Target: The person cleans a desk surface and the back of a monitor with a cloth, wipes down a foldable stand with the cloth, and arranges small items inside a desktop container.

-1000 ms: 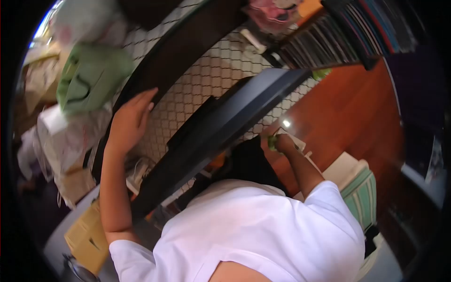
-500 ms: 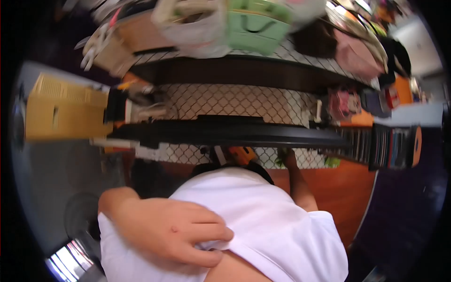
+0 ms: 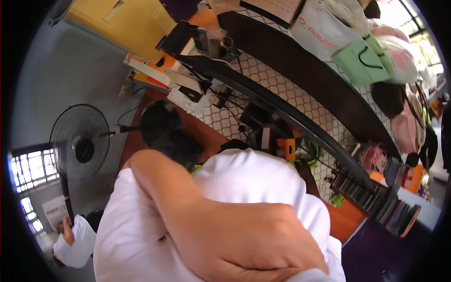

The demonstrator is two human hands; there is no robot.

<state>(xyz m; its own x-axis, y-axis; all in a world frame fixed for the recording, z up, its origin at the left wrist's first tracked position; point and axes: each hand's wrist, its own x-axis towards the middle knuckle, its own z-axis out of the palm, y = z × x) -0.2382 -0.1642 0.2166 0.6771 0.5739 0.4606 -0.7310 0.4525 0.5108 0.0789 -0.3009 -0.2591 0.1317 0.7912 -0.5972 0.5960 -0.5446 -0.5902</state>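
Observation:
My left hand (image 3: 263,235) is bent across my chest, knuckles up, fingers curled under. It is closed on my white shirt (image 3: 235,183), with pale cloth showing beside it at the bottom edge; the fingertips are hidden. My right forearm (image 3: 307,181) reaches down in shadow on the far side of the shirt. Its hand is close to green leaves (image 3: 314,152) on the patterned tabletop (image 3: 270,77), too dark to make out. Near the leaves lies an orange and black object (image 3: 286,148). A long black screen edge (image 3: 282,115) crosses above them.
A standing fan (image 3: 82,141) is at the left, below a yellow cabinet (image 3: 122,23). A green gift bag (image 3: 361,61) and a white plastic bag (image 3: 324,30) sit on the raised shelf. A disc rack (image 3: 376,199) stands right. A person in white (image 3: 75,242) is lower left.
The view has turned, bringing the fan, window and person in at left. My left hand has moved right across my chest and looks larger; its fingers are more curled.

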